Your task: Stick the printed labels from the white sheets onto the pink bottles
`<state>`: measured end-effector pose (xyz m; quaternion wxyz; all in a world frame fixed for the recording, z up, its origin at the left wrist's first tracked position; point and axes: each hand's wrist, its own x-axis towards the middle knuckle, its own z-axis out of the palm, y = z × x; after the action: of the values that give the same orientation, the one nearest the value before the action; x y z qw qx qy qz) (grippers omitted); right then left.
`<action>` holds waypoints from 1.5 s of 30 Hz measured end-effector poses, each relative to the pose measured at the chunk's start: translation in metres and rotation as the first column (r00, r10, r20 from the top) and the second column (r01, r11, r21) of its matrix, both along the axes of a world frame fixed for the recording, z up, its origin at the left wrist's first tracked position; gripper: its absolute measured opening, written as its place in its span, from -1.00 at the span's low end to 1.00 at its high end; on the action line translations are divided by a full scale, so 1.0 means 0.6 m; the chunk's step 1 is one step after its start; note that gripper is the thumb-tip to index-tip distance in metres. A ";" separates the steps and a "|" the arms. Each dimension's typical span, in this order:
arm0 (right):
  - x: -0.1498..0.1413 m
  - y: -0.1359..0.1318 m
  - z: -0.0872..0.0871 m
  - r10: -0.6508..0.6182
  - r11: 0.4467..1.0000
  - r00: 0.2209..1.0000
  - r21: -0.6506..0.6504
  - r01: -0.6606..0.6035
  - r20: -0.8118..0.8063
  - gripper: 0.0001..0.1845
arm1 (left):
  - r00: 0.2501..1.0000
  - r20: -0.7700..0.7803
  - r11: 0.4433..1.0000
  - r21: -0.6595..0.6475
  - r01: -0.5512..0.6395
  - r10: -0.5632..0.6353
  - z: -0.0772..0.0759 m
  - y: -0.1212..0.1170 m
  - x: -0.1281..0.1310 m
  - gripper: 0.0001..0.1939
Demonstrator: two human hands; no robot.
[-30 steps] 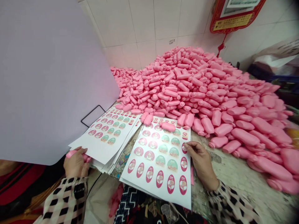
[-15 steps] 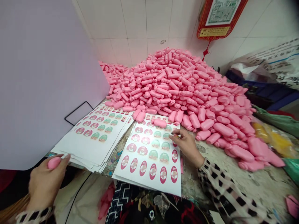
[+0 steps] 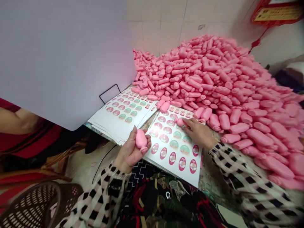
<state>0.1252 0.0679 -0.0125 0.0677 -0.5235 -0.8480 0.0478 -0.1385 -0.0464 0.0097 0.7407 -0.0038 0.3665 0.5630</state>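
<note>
My left hand (image 3: 128,152) is closed around a small pink bottle (image 3: 141,139), its narrow neck pointing down toward my body. My right hand (image 3: 198,131) reaches over a printed sticker sheet (image 3: 163,164), with its fingers closed on the right end of another pink bottle (image 3: 180,122) low over the sheet. The sheet carries pink and green rounded stickers and a front row of dark pink ovals. Part of that second bottle is hidden by my fingers.
A big heap of pink bottles (image 3: 201,72) covers the table's back and right. More sticker sheets (image 3: 106,123) lie stacked at left, beside a black wire frame (image 3: 109,92) and a large pale panel (image 3: 66,57). A brown basket (image 3: 35,202) and another person's arm (image 3: 21,125) are at lower left.
My left hand has come from the far left to the sheet's near left side, carrying its pink bottle. My right hand has moved from a green sticker to the bottle on the sheet. The view has swung left.
</note>
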 end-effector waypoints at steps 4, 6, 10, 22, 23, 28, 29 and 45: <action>0.012 -0.052 0.006 0.007 1.000 0.995 -0.005 -0.007 -0.099 -0.56 | 1.000 -0.005 0.997 0.079 -0.008 0.009 0.001 0.013 0.040 -0.73; -0.002 -0.082 0.017 -0.046 0.999 0.943 -0.023 0.041 -0.329 -0.59 | 1.000 -0.014 0.988 0.152 -0.006 0.008 0.005 0.014 0.063 -0.73; -0.059 -0.143 0.033 -0.319 0.910 0.496 -0.408 -0.080 -0.808 -0.59 | 0.999 -0.029 0.958 0.284 -0.035 0.045 0.011 0.009 0.104 -0.76; -0.022 -0.206 0.031 -0.374 0.852 0.480 -0.499 -0.161 -0.793 -0.67 | 0.889 -0.287 0.897 0.159 0.411 -0.356 0.003 -0.054 0.110 -0.83; -0.024 -0.215 0.027 -0.369 0.857 0.490 -0.493 -0.150 -0.790 -0.66 | 0.901 -0.278 0.908 0.162 0.385 -0.333 0.002 -0.056 0.114 -0.84; -0.022 -0.244 0.013 -0.448 0.836 0.430 -0.538 -0.111 -0.784 -0.67 | 0.915 -0.316 0.930 0.182 0.319 -0.252 -0.001 -0.059 0.127 -0.82; -0.019 -0.243 0.016 -0.440 0.840 0.422 -0.529 -0.119 -0.793 -0.69 | 0.900 -0.326 0.921 0.164 0.354 -0.288 0.000 -0.059 0.127 -0.81; 0.083 -0.211 0.000 -0.289 0.954 0.847 -0.212 0.213 -0.447 -0.74 | 0.303 -0.913 0.710 0.020 0.704 -0.274 0.013 -0.035 0.129 -0.80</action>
<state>0.1747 -0.0585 -0.0128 0.2375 -0.6062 -0.7234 0.2300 -0.0608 -0.0671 0.0177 0.5708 0.5530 0.5354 0.2859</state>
